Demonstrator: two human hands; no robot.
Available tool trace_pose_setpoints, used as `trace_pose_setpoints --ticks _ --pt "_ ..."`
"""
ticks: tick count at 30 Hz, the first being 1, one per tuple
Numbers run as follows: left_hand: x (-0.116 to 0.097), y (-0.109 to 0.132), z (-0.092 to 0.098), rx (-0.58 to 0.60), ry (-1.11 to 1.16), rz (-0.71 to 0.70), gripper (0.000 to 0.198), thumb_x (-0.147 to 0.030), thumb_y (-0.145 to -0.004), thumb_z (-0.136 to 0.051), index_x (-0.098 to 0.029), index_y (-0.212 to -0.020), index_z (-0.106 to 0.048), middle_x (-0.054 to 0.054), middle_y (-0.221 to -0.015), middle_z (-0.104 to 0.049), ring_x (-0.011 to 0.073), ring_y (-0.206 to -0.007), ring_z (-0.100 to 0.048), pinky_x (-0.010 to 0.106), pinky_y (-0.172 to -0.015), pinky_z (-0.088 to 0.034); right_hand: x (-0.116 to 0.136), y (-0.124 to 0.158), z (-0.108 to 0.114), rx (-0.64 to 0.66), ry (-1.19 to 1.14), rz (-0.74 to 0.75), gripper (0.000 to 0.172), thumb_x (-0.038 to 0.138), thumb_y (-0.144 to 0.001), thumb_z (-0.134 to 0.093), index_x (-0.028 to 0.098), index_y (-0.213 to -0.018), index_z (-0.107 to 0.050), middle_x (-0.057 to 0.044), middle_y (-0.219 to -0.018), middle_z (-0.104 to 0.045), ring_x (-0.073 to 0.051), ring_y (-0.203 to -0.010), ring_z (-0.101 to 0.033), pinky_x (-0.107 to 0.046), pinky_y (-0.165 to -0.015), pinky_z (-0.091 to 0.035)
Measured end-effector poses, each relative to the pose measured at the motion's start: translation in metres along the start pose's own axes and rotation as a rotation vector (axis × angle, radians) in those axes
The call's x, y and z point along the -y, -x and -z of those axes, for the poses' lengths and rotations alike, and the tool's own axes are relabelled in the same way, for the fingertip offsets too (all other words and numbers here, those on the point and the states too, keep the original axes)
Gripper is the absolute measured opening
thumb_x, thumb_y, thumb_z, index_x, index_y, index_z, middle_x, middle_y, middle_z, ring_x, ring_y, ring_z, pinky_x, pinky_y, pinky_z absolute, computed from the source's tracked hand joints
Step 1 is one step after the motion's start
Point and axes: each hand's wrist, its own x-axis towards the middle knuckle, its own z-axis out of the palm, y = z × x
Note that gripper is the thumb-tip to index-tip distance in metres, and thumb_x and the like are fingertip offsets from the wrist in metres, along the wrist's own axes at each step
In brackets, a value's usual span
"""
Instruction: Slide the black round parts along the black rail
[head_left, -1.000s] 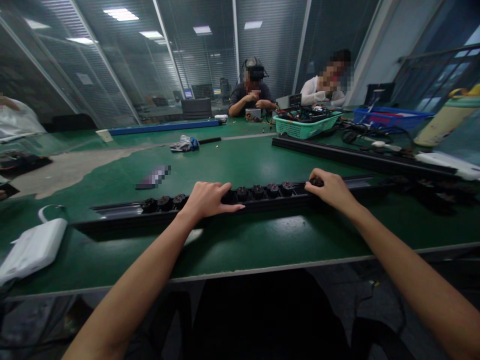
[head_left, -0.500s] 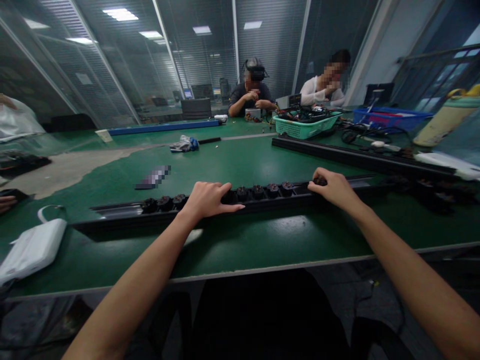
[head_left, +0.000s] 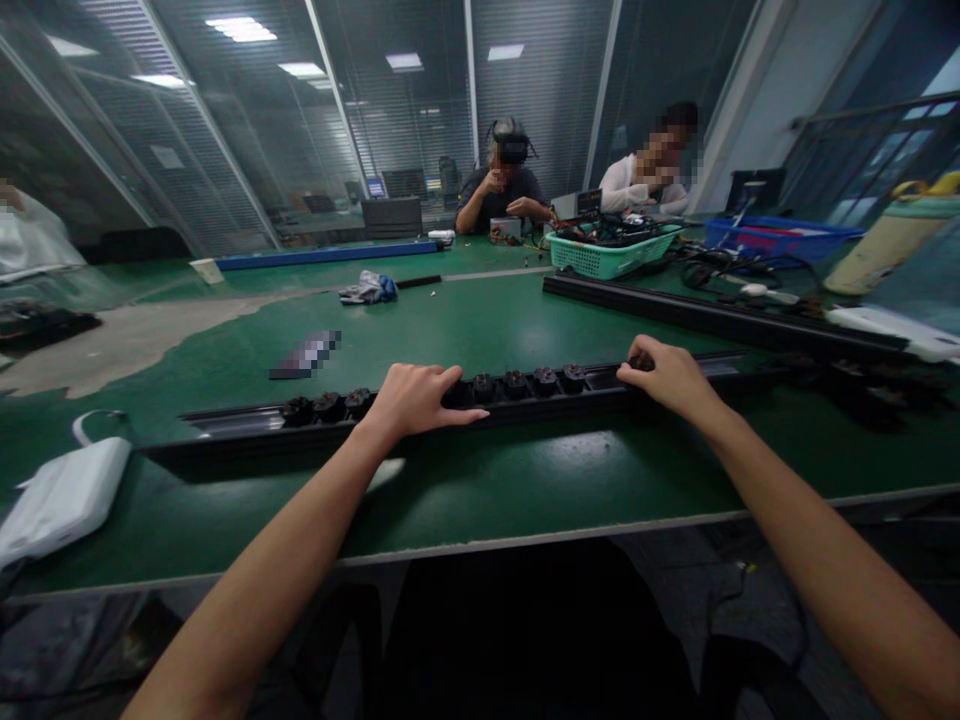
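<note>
The right hand point(head_left: 664, 372) pinches a small black round part point(head_left: 641, 361) between thumb and fingers, right at the long black rail point(head_left: 547, 404). The fingers cover most of that part. The left hand point(head_left: 412, 402) lies across the middle of the rail, its thumb along the near side. Its fingertips are hidden, so I cannot tell how tightly it grips. It also hides some of what sits in the rail.

The rail runs across the middle of the frame, like a thin trough, shiny inside at the left end. More black round pieces point(head_left: 514, 383) sit in it in a row: three show left of the left hand, and four stand between the two hands, with brownish bits on top.

At the right, a dark heap point(head_left: 877, 390) is too dim to make out. Green table top point(head_left: 495, 480) shows between the rail and the table's pale near edge, and a wider stretch lies behind the rail. A second black bar point(head_left: 720, 315) slants across the upper right. At the left, a white box point(head_left: 67, 500) is cut off by the frame.
</note>
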Motion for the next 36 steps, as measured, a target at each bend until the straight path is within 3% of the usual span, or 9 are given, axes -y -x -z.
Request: trace_pose_setpoints --ticks 12,22,29,36 --pt "-0.001 0.000 0.002 0.000 -0.008 -0.002 0.076 -0.086 -0.077 -0.026 -0.021 -0.094 -0.063 0.010 -0.082 -0.071 0.0226 -0.069 -0.063 0.029 -0.056 -0.022 -0.007 0.000 0.005 0.018 -0.010 -0.057 0.020 0.043 -0.073 -0.059 0.025 -0.075 -0.051 -0.003 -0.074 -0.062 -0.021 -0.069 -0.056 -0.031 -0.062 -0.035" --pt "0.000 0.000 0.001 0.007 -0.001 -0.004 0.077 -0.086 -0.077 -0.027 -0.021 -0.097 -0.064 0.010 -0.084 -0.071 0.0236 -0.070 -0.064 0.029 -0.056 -0.024 -0.016 -0.015 0.012 0.189 0.060 0.024 0.021 0.043 -0.074 -0.056 0.025 -0.075 -0.046 -0.001 -0.070 -0.063 -0.022 -0.068 -0.058 -0.033 -0.068 -0.035" --pt "0.000 0.001 0.001 0.008 -0.004 -0.011 0.079 -0.086 -0.077 -0.025 -0.020 -0.096 -0.064 0.010 -0.083 -0.071 0.0242 -0.069 -0.064 0.030 -0.055 -0.022 -0.015 -0.006 0.007 0.096 -0.045 -0.010 0.022 0.043 -0.074 -0.057 0.024 -0.075 -0.047 -0.002 -0.072 -0.063 -0.022 -0.070 -0.059 -0.034 -0.071 -0.037" --pt "0.001 0.000 0.001 0.007 0.000 -0.010 0.079 -0.086 -0.077 -0.025 -0.020 -0.097 -0.064 0.010 -0.082 -0.071 0.0241 -0.070 -0.064 0.029 -0.055 -0.021 -0.017 -0.004 0.007 0.049 0.039 -0.003 0.021 0.044 -0.076 -0.055 0.024 -0.075 -0.048 -0.001 -0.070 -0.061 -0.021 -0.069 -0.057 -0.036 -0.074 -0.034"
